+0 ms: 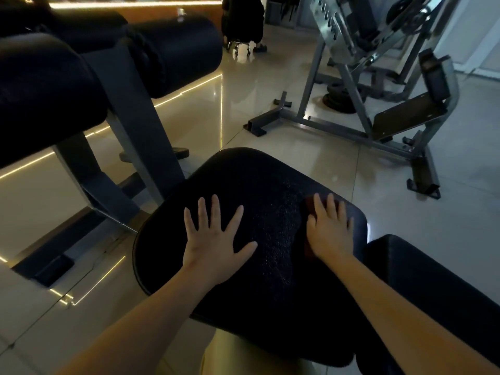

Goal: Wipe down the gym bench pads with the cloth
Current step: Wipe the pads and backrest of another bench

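A black bench seat pad (254, 185) fills the middle of the view, its surface speckled with droplets. My left hand (213, 239) lies flat on the pad's left half with fingers spread straight. My right hand (330, 228) presses flat on a dark reddish cloth (308, 205) near the pad's right edge; only small parts of the cloth show beside and beyond the fingers. A second black pad (433, 280) adjoins at the lower right.
Two black roller pads (178, 52) on a grey steel frame (140, 136) stand at the upper left. A grey weight machine (378, 77) stands at the upper right on a glossy tiled floor (270, 90). A person's dark clothing (243, 20) shows at the back.
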The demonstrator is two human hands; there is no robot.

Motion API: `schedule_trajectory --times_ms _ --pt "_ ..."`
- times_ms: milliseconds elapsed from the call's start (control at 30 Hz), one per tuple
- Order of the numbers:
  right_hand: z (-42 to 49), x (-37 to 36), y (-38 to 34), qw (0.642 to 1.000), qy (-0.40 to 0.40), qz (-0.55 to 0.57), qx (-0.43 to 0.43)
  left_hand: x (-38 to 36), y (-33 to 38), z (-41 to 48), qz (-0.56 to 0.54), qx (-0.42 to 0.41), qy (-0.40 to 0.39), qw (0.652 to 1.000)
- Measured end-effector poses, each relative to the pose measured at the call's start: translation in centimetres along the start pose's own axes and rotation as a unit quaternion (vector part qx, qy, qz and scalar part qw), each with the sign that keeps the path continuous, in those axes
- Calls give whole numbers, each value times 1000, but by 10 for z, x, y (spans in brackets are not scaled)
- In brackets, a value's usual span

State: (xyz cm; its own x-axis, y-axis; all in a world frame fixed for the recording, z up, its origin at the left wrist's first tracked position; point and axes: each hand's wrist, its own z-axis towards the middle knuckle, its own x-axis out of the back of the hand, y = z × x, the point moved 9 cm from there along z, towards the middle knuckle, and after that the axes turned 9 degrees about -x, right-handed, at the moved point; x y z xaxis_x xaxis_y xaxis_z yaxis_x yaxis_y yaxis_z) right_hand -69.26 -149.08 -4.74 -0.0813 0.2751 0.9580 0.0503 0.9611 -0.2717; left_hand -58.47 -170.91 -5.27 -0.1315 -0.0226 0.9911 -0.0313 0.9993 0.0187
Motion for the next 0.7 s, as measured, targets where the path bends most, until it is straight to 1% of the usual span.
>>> schedule_trajectory --times_ms 67,167,233,300,333,433,533,567,600,633,700 --pt "-48 -10 12 999 -2 -27 47 1 0 0 0 1 -4 1000" --pt "-113 -20 36 990 -27 -18 136 1 0 0 0 6 -1 1000" --pt "-117 -22 49 984 -49 -25 172 0 0 0 7 6 5 1000" --pt "-89 -16 50 982 -26 -35 183 -2 -1 2 10 4 4 1000" --pt "-65 -11 48 986 -10 -37 162 -3 0 2 12 2 2 1000" --pt "16 3 47 999 4 -30 30 -2 0 1 17 2 3 1000" --pt "61 11 26 994 15 19 -108 0 2 2 15 6 8 1000" --pt "67 10 12 990 15 28 -137 1 2 2 13 8 9 1000" --pt "70 7 -5 989 18 29 -147 2 3 2 13 11 9 1000" --pt "70 4 -23 990 21 28 -140 3 3 3 14 14 8 1000" --pt "57 -3 -63 997 23 20 -75 5 4 4 19 14 0 1000"
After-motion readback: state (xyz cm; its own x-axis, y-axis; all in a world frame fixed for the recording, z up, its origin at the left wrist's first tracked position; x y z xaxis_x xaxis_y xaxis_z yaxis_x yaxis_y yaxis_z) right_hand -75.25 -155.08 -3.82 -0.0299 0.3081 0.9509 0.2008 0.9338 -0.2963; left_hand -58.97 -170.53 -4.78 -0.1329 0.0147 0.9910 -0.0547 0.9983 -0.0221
